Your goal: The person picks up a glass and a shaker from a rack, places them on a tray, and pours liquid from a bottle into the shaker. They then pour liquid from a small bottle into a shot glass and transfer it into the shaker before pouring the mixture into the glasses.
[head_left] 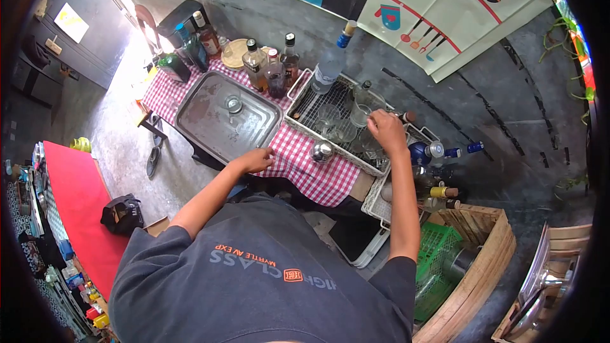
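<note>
Right fingers (375,121) partly hidden; wall banner (438,9) cut off.

Clear drinking glass (360,115), in white-rimmed basket (344,153), beside other glasses (328,114).

Yeah, this is looking like a little bar or kitchen corner, can't tell if it's home or business. Liquor bottles (255,71) are lining a gingham-covered worktop (363,188), glasses (363,114) are sitting in a white wire basket (336,146), and a utensil-print banner (406,1) is hanging behind.
</note>
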The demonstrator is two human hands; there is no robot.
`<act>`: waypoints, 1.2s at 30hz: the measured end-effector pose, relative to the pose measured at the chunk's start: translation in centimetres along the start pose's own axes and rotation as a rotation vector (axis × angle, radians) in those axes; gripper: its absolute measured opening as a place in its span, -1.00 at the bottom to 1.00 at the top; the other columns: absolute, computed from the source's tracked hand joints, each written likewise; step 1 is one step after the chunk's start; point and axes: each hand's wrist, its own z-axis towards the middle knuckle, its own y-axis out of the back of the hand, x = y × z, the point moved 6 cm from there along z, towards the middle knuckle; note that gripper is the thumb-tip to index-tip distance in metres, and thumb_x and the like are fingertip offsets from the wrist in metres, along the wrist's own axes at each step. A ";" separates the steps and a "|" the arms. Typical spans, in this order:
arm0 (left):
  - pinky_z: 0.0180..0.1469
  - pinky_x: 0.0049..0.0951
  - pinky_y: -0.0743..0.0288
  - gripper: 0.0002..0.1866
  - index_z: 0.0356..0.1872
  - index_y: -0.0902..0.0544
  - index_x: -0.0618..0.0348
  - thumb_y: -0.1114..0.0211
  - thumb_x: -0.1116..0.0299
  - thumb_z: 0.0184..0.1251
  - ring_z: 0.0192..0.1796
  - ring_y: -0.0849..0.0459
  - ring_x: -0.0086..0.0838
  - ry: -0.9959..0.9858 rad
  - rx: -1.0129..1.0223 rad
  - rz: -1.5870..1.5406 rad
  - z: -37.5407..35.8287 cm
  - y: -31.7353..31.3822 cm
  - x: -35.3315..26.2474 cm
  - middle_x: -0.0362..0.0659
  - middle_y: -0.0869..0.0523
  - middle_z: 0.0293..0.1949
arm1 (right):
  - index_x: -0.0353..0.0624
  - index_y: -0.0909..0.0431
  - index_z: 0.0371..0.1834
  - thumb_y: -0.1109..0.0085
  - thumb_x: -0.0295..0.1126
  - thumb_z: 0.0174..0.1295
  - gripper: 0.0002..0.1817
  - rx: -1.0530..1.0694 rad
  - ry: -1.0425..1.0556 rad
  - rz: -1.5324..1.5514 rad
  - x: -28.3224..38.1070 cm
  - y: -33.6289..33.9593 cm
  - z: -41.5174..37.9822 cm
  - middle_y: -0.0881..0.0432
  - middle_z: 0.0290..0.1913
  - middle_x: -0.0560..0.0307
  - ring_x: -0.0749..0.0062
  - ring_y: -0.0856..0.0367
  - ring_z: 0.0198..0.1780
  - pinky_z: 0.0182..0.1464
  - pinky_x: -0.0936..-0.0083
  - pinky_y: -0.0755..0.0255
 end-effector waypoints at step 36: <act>-0.51 -0.45 -0.68 -0.44 0.31 -0.35 0.30 -0.23 0.26 0.36 -0.49 -0.76 -0.24 0.378 0.329 -0.767 -6.0 14.1 18.7 0.11 -0.70 -0.20 | -0.19 -0.52 -0.28 -0.20 -0.36 0.22 -0.86 0.341 -0.075 0.389 37.0 -24.8 4.6 -0.58 -0.28 -0.01 -0.01 -0.59 -0.24 -0.11 0.17 -0.43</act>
